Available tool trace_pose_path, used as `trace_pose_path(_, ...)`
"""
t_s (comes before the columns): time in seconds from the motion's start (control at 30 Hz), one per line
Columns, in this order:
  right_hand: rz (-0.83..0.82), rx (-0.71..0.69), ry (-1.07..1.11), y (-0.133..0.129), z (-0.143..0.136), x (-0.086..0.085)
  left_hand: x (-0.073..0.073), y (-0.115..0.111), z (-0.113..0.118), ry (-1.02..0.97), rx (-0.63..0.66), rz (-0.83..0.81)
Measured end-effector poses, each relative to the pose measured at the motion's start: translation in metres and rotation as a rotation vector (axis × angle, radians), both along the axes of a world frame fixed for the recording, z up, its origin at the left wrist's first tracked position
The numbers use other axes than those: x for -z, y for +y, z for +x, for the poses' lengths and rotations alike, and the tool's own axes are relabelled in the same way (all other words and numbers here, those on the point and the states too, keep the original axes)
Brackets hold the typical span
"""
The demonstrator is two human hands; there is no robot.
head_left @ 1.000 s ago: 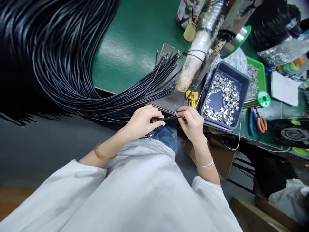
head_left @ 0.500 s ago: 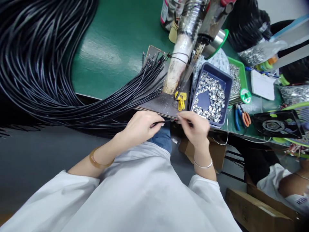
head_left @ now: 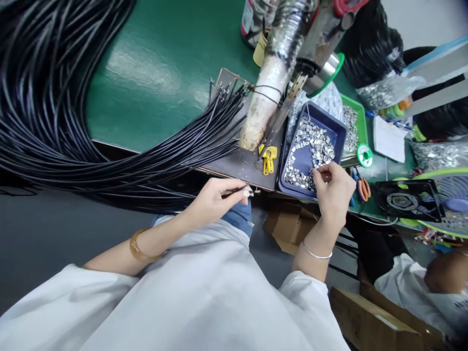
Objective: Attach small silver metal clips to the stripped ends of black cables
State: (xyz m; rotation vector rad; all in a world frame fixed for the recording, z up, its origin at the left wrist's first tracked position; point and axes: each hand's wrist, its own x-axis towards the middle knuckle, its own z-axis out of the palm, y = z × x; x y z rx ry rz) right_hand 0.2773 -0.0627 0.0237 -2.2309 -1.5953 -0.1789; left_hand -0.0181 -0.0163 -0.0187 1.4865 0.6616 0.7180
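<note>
Close to the bench's front edge, my left hand [head_left: 214,202] pinches the end of a black cable [head_left: 234,188] between thumb and fingers. Small whitish, shiny tips stick out past those fingertips. My right hand [head_left: 334,192] reaches over the front right part of a dark blue tray [head_left: 302,159], its thumb and forefinger drawn together among small silver metal connector shells [head_left: 322,146]. Whether a shell is between those fingertips is hidden. A thick bundle of black cables [head_left: 157,161] lies left of my hands, its stripped ends on a dark board [head_left: 234,163].
Yellow clips [head_left: 268,160] lie beside a wrapped white post [head_left: 258,112]. Behind the tray are a green tray [head_left: 361,117] and a solder spool [head_left: 364,156]. Orange-handled pliers [head_left: 363,189] and a black fan [head_left: 405,200] sit to the right. Another person's arm [head_left: 444,273] shows at lower right.
My right hand has left the cable end near my left hand and moved right to the shells in the blue tray. My left hand still holds the cable. The view has shifted slightly.
</note>
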Motion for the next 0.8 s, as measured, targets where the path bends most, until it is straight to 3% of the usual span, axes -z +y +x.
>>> trace_pose_path(0.07, -0.029, -0.034, -0.003, 0.006, -0.001, 0.001, -0.004, 0.004, -0.003, -0.231, -0.074, -0.303)
trace_pose_path(0.17, -0.058, -0.043, -0.041, 0.011, -0.005, 0.002, -0.012, 0.011, -0.009, -0.421, -0.047, -0.630)
trace_pose_path(0.3, -0.063, 0.002, -0.139, 0.015, -0.004, 0.003, -0.015, 0.018, -0.010, -0.456, -0.082, -0.790)
trace_pose_path(0.43, 0.043, 0.038, -0.107, 0.017, -0.005, 0.004, -0.013, 0.020, -0.003, -0.373, -0.087, -0.734)
trace_pose_path(0.57, 0.402, 0.002, 0.214, 0.012, -0.040, 0.000, -0.019, 0.018, 0.005, -0.256, -0.097, -0.580)
trace_pose_path(0.63, 0.519, -0.070, 0.416, 0.006, -0.069, 0.000, -0.025, 0.017, 0.007, -0.202, -0.118, -0.476)
trace_pose_path(0.7, 0.596, -0.181, 0.445, 0.001, -0.097, 0.001, -0.029, 0.017, 0.010, -0.145, -0.146, -0.370)
trace_pose_path(0.8, 0.526, -0.359, 0.524, -0.001, -0.123, 0.008, -0.031, 0.015, 0.013, -0.093, -0.186, -0.250)
